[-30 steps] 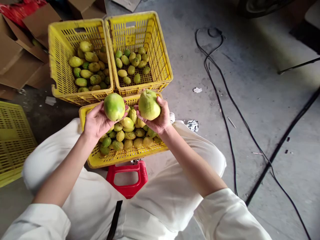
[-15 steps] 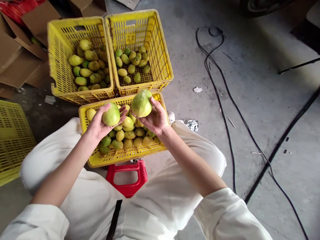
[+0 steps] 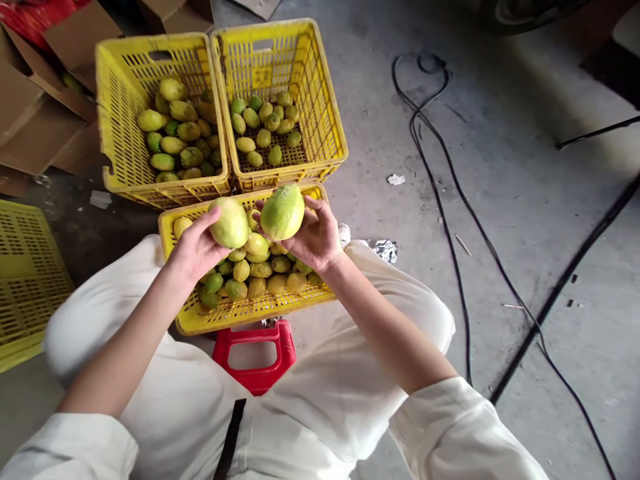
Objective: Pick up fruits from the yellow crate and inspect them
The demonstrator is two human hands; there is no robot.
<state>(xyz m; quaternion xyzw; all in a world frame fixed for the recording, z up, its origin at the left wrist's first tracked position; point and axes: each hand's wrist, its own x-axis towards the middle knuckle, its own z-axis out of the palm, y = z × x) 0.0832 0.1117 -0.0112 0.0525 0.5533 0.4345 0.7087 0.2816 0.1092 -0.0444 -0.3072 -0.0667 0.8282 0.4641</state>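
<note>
A pale fruit (image 3: 230, 223) is gripped in the left hand (image 3: 197, 250) and a greener fruit (image 3: 283, 212) is cupped in the right hand (image 3: 315, 237), both held side by side over the far edge of the near yellow crate (image 3: 250, 310), whose pile of fruit is partly hidden behind them. Embossed marks on the far wall of the right crate (image 3: 280, 67) cannot be read. The left crate (image 3: 120, 113) is cut by no edge; cardboard boxes (image 3: 35, 113) are cropped at the top-left corner.
</note>
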